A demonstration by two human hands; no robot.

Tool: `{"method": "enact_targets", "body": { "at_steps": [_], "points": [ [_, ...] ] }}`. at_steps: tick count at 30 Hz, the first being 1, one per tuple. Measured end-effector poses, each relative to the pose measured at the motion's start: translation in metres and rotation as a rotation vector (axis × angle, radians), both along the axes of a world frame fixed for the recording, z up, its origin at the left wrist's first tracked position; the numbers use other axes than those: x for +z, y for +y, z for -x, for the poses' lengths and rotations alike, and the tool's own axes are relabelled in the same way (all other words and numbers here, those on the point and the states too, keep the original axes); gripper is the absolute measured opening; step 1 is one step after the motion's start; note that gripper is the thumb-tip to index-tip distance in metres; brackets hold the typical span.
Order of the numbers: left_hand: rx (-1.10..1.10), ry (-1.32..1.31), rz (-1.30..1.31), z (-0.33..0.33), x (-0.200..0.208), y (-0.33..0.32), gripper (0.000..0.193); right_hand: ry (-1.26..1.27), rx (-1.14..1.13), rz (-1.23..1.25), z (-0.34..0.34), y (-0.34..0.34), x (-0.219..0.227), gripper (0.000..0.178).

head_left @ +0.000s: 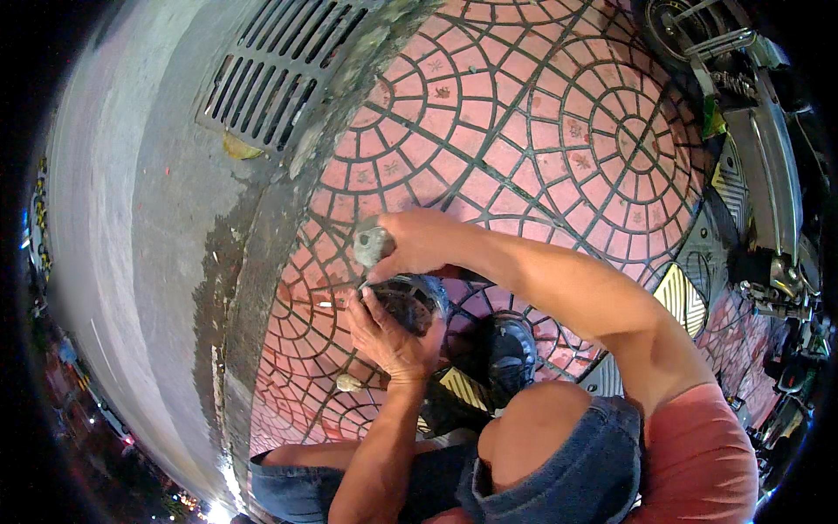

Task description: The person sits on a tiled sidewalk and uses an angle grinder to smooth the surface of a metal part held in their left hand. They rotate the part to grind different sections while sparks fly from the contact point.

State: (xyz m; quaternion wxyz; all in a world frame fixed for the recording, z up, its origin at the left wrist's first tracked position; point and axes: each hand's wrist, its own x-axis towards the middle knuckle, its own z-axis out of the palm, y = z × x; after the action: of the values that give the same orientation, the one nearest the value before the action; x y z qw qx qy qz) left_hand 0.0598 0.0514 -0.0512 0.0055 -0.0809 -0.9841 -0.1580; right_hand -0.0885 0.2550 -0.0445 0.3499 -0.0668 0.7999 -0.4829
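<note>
My right hand [423, 243] is closed round a grey, stone-like lump [373, 247] with a dark spot on its end. The lump is held just above a dark round container [408, 307] with a bluish, shiny rim. Steadying that container from its near left side is my left hand [391, 339], its fingers bent over the edge. What lies inside looks dark and patchy, and I cannot make out what it is. My fingers hide part of the rim.
Pink patterned paving [489, 175] lies around me. A small tan lump [349, 382] and a white scrap [326, 304] are nearby. Beyond the kerb is a drain grate [271, 92] with a yellowish leaf [241, 147]. Motorbikes [768, 183] stand at right; my shoe [512, 349] is close.
</note>
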Motion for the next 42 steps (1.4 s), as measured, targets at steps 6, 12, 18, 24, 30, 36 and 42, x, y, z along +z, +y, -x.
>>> {"method": "enact_targets", "body": {
  "at_steps": [6,12,18,24,30,36,42],
  "points": [
    [-0.036,-0.034,0.070,0.002,0.005,0.001,0.127,-0.052,0.264,-0.053,0.048,-0.048,-0.011,0.067],
    [-0.037,-0.054,0.026,-0.001,0.002,0.013,0.122,-0.109,-0.173,0.033,0.013,-0.024,-0.032,0.077],
    [-0.014,0.054,0.032,-0.002,-0.002,-0.008,0.121,-0.148,-0.466,0.002,-0.088,0.034,0.025,0.094],
    [0.011,0.012,0.096,0.003,0.010,0.010,0.119,-0.156,-0.604,-0.127,-0.149,0.033,0.046,0.096],
    [0.011,0.021,0.082,0.005,0.007,0.010,0.120,-0.111,-0.542,-0.137,-0.141,0.034,0.028,0.100],
    [0.006,-0.005,0.071,0.006,0.008,0.011,0.125,-0.005,-0.430,-0.141,-0.112,0.032,0.021,0.098],
    [0.006,0.002,0.090,0.003,0.007,0.004,0.123,-0.087,-0.090,-0.122,-0.034,0.021,0.025,0.095]
  ]
}}
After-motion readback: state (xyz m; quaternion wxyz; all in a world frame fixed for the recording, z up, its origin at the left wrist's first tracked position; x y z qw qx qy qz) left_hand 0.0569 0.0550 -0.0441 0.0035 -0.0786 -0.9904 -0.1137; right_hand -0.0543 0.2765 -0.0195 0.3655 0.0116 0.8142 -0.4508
